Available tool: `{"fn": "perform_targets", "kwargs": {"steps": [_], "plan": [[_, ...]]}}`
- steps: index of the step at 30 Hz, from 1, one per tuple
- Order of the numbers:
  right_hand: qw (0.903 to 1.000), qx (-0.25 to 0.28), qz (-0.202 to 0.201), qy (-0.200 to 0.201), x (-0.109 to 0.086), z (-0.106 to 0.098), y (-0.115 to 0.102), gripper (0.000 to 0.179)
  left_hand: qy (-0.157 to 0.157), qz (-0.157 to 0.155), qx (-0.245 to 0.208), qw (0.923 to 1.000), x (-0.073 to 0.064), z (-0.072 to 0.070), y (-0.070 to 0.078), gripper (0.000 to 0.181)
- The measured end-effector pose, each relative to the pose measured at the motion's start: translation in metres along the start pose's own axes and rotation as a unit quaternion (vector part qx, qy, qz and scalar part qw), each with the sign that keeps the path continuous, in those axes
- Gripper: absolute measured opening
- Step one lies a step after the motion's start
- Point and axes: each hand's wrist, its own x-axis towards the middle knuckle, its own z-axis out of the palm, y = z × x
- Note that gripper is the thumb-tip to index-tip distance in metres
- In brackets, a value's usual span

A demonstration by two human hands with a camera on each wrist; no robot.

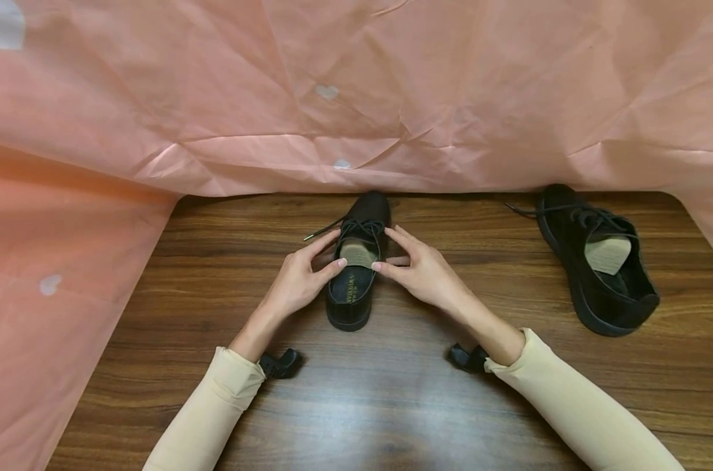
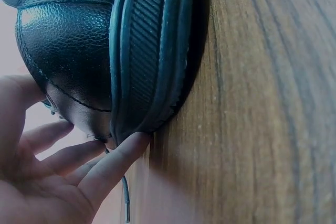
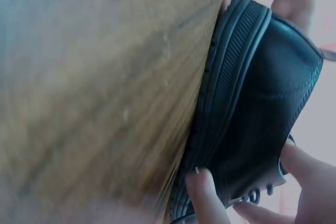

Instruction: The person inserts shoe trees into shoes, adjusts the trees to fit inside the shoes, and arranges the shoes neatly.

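A black leather lace-up shoe [image 1: 349,315] stands sole down on the wooden surface, toe pointing away from me. Beige stuffing [image 1: 358,254] fills its opening, below the tied lace. My left hand [image 1: 294,281] holds the shoe's left side, thumb at the opening's rim and fingers spread along the upper. On the right side my right hand [image 1: 430,275] holds it in the same way, thumb on the opposite rim. In the left wrist view a fingertip touches the ribbed sole edge [image 2: 144,51]. The right wrist view shows fingers near the lace and sole.
A second black shoe [image 1: 574,281] with beige stuffing [image 1: 608,255] stands at the right, its lace trailing left. A pink sheet with white hearts [image 1: 356,98] hangs behind and at the left of the brown wooden surface [image 1: 174,307].
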Motion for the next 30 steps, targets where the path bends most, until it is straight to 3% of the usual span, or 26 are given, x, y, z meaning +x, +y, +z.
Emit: {"fn": "perform_targets", "kwargs": {"steps": [4, 10, 16, 22, 25, 30], "plan": [[0.9999, 0.001, -0.005, 0.015, -0.003, 0.002, -0.003, 0.075, -0.002, -0.001, -0.002, 1.0000, -0.001, 0.000, 0.001, 0.056], [0.9997, -0.008, 0.013, -0.020, -0.005, 0.001, -0.005, 0.075, 0.000, 0.007, -0.005, 1.0000, -0.003, 0.001, 0.001, 0.056], [0.9931, 0.109, 0.002, -0.041, -0.002, 0.002, -0.004, 0.074, -0.001, 0.013, 0.001, 0.9999, -0.002, 0.001, 0.001, 0.057], [0.9670, 0.247, 0.031, -0.055, 0.001, 0.005, -0.004, 0.074, 0.004, 0.020, 0.004, 0.9998, -0.002, 0.001, 0.002, 0.060], [0.9591, 0.273, 0.045, -0.063, 0.001, 0.005, -0.003, 0.075, 0.002, 0.016, -0.004, 0.9999, -0.004, 0.002, 0.004, 0.062], [0.9586, 0.273, 0.048, -0.065, 0.001, 0.001, -0.002, 0.074, -0.026, 0.002, -0.034, 0.9991, -0.006, 0.002, 0.011, 0.069]]}}
